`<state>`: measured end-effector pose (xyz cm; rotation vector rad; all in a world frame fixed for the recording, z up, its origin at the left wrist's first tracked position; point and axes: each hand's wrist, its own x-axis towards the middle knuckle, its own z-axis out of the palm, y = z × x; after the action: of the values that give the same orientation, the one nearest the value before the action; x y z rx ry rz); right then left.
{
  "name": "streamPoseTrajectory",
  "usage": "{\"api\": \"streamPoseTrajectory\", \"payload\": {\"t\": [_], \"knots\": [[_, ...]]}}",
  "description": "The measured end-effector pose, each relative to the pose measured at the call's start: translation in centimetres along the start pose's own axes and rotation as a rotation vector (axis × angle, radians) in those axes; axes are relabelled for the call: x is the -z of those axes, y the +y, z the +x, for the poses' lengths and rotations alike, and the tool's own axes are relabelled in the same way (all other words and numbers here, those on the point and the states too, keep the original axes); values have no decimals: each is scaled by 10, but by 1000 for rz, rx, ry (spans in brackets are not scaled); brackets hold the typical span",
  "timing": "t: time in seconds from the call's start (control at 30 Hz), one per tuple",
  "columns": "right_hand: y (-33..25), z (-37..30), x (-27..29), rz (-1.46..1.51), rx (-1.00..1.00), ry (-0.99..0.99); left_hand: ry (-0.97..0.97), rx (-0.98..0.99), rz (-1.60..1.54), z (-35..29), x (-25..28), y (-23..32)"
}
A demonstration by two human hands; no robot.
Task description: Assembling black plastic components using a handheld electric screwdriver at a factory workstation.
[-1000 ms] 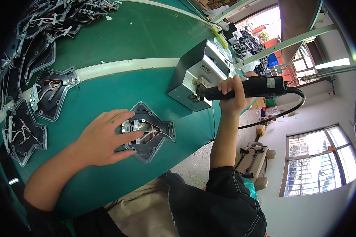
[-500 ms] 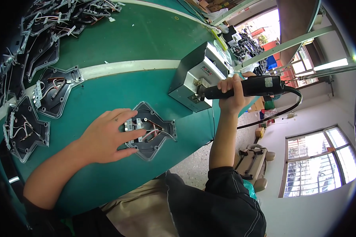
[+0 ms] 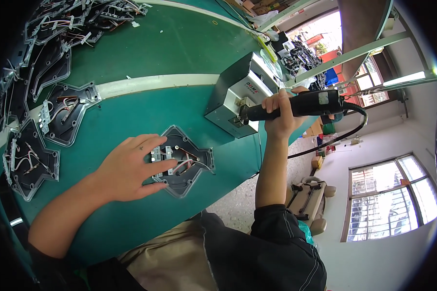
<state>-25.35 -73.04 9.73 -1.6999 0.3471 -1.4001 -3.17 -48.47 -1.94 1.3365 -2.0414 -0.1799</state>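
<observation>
My right hand [image 3: 280,115] is wrapped round a black electric screwdriver [image 3: 315,104], held nearly level. The driver's tip is at the small metal outlet on the front of a grey-and-black screw feeder box [image 3: 222,104]; the bit's end cannot be made out. My left hand [image 3: 126,169] lies with spread fingers over the left side of a dark angular plastic housing [image 3: 184,183] on the green mat. Its fingers touch the housing and the pale terminal blocks [image 3: 168,167] inside. Wires run across the housing's right half. My palm hides part of its left edge.
Two similar wired housings, one upper [image 3: 73,128] and one lower [image 3: 48,167], lie at the left. A pile of housings [image 3: 63,24] fills the far left corner. A pale strip [image 3: 155,81] crosses the bench. A black cable [image 3: 325,145] hangs from the screwdriver over the floor.
My right hand and the screwdriver have shifted very slightly left, the tip still at the feeder's outlet. My left hand keeps its place on the housing.
</observation>
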Motion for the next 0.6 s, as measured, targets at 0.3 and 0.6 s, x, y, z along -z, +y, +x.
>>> {"api": "streamPoseTrajectory", "payload": {"t": [0.3,0.6], "knots": [[-39,-20,-29,695,38,-695,-10,23,-13,-5,-5,-4],[-15,-65,-80,923,-189,-975,69,60,-106,-5,-6,-5]]}}
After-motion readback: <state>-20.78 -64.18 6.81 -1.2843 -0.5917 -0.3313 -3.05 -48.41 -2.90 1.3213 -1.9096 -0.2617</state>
